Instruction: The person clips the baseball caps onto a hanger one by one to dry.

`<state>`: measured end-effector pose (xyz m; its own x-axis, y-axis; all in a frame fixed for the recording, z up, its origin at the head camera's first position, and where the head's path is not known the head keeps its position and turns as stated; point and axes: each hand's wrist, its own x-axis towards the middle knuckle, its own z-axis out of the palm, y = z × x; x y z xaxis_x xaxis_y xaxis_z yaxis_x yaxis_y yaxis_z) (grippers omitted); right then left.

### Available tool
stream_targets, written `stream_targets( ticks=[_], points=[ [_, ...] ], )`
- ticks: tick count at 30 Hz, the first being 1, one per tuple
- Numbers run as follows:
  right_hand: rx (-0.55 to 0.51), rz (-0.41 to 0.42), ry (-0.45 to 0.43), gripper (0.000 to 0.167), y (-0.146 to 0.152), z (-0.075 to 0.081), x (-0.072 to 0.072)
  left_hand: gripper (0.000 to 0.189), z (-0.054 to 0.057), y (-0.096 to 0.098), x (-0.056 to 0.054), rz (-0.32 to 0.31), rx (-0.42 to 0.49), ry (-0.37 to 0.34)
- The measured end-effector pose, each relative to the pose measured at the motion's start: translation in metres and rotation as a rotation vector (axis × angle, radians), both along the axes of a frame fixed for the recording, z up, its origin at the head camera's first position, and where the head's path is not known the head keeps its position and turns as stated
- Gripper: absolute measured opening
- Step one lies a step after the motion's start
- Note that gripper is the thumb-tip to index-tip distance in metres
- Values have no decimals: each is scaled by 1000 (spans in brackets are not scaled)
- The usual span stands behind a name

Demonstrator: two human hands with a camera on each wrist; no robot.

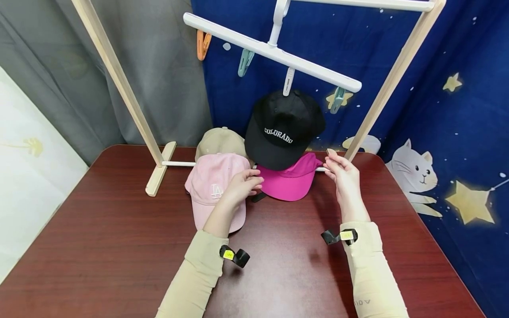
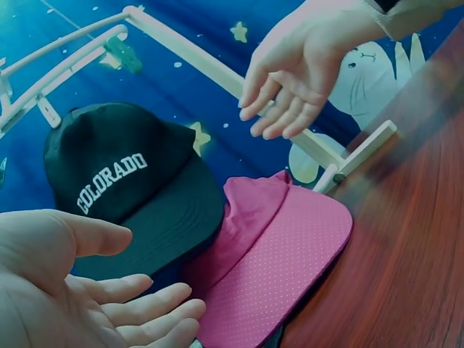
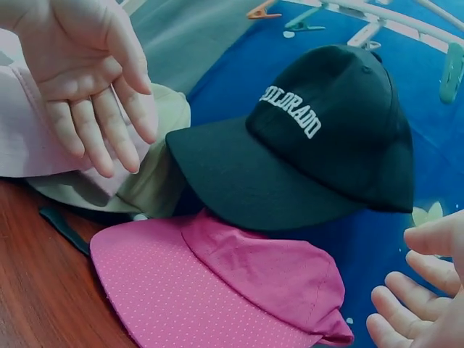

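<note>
A black cap [image 1: 286, 123] with COLORADO in white letters hangs from a white clip [image 1: 289, 81] on the tilted white hanger [image 1: 274, 52]. Below it a bright pink cap [image 1: 290, 180] lies on the table, its dotted brim toward me. My left hand [image 1: 240, 185] is in front of a pale pink cap [image 1: 216, 176] marked LA, fingers loosely extended and holding nothing; I cannot tell if it touches the cap. To the right of the black cap, my right hand [image 1: 345, 181] is raised with loosely bent fingers around nothing. In the right wrist view its palm [image 3: 435, 297] faces the caps.
A beige cap [image 1: 220, 140] sits behind the pale pink one. An orange clip [image 1: 203, 45] and teal clips [image 1: 245, 62] hang from the bar. The wooden rack's posts [image 1: 119, 79] stand on the reddish-brown table [image 1: 99, 247], with a white lower rod [image 1: 179, 164] between them.
</note>
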<state>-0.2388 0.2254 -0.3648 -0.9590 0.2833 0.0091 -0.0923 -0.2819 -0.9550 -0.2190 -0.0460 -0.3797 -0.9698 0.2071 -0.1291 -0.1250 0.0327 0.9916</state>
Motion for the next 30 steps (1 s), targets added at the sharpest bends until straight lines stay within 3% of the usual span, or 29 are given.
stream_targets(
  ticks=[8,13,16,20,30],
  points=[
    [-17,-45,-53,17,0,-21,7,44,-7,6,-5,45,3,-20],
    [-11,-38,-84,12,-1,-37,9,42,-14,12,-6,78,-19,12],
    [23,-37,-84,26,-1,-41,7,44,-19,15,-8,93,-49,46],
    [62,1,-121,41,-2,-45,6,49,-28,20,-10,105,-82,74],
    [73,101,-200,46,-9,-61,7,59,-40,20,-11,111,-58,42]
  ],
)
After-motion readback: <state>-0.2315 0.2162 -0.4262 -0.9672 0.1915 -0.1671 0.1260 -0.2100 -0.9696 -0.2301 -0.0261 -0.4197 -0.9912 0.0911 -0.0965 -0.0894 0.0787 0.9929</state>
